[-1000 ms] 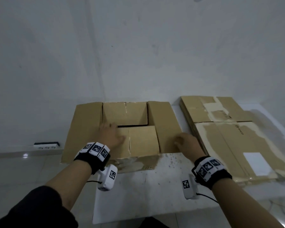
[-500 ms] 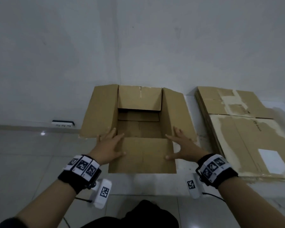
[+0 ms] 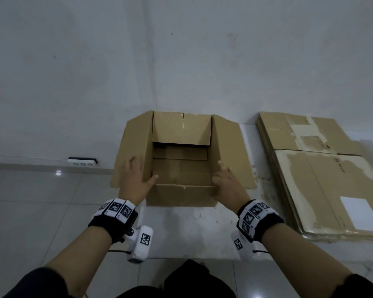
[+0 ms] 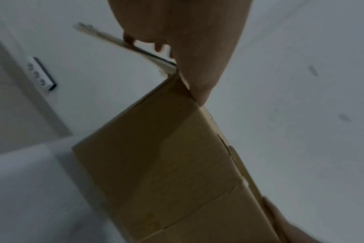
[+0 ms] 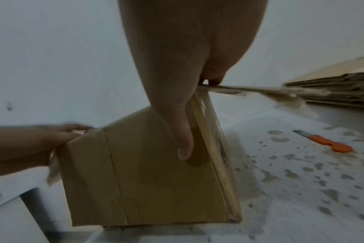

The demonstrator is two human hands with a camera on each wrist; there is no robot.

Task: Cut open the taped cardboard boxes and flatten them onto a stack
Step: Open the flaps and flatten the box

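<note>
An open cardboard box (image 3: 181,168) stands on the white table (image 3: 192,229) with all its top flaps spread outward. My left hand (image 3: 134,179) lies flat on the left flap at the near corner, its thumb reaching over the box rim. At the near right corner my right hand (image 3: 226,183) rests its fingers on the right flap. In the right wrist view its thumb (image 5: 183,144) lies straight down the near flap of the box (image 5: 145,180). The left wrist view shows my left hand (image 4: 187,41) at the corner of the box (image 4: 166,164).
A stack of flattened boxes (image 3: 310,179) lies on the table to the right. An orange utility knife (image 5: 326,142) sits on the speckled tabletop between box and stack. A power strip (image 3: 82,161) lies by the wall on the floor, left of the table.
The near flap has been opened and folded down the front of the box. Both hands have moved off it, out to the near corners by the side flaps.
</note>
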